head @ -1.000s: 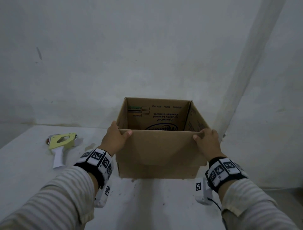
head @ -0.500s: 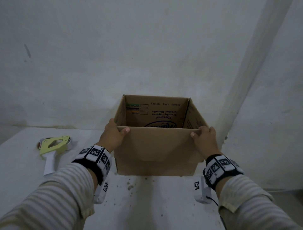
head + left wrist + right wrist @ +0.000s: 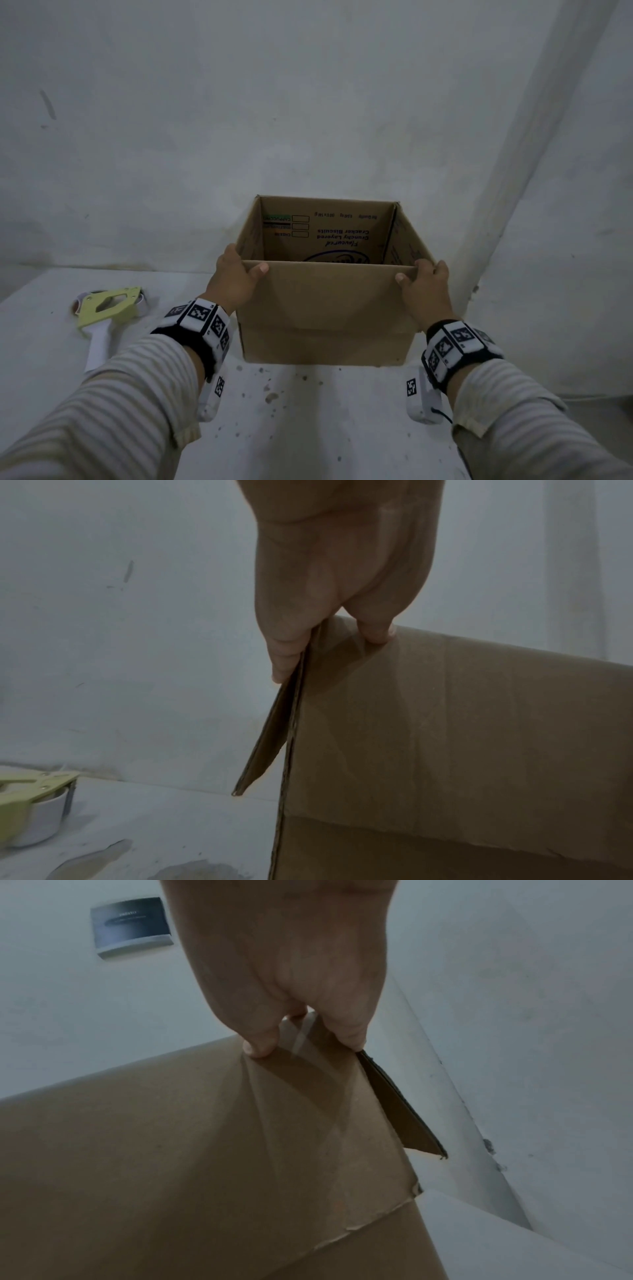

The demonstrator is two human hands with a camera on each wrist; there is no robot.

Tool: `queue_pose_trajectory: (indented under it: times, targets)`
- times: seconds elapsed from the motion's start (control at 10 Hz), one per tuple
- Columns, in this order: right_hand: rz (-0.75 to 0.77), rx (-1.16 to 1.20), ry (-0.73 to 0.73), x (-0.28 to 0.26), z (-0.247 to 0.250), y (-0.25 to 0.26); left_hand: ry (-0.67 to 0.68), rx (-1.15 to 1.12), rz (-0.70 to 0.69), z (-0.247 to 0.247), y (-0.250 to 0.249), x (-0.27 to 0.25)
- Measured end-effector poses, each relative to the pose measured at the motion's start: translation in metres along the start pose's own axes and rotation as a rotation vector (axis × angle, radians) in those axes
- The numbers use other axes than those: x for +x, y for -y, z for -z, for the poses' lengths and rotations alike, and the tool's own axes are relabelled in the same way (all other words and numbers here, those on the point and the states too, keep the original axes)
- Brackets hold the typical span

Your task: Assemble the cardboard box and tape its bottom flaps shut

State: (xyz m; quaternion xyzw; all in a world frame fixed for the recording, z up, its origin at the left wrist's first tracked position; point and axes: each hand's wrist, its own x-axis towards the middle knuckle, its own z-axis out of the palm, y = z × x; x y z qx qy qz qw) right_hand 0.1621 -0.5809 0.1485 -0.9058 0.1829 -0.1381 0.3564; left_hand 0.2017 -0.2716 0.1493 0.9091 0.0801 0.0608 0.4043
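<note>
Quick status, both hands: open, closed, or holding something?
Left hand: grips the cardboard box at its near-left top corner.
Right hand: grips the box at its near-right top corner.

Matt brown cardboard box

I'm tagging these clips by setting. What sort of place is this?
Probably a bare storeroom or packing corner: plain white walls, a cardboard box on a speckled white surface, and a tape dispenser.

The room around me is dim and bluish-grey, my wrist views are soft and grainy, and edges bend.
</note>
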Motion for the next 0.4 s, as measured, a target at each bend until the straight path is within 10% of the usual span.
queue_pose_trajectory:
  times: [0.4]
  targets:
    - [0.129,-0.116,-0.047,-0.041,0.023,0.013,-0.205,-0.071,-0.163,0.009,0.040,-0.049]
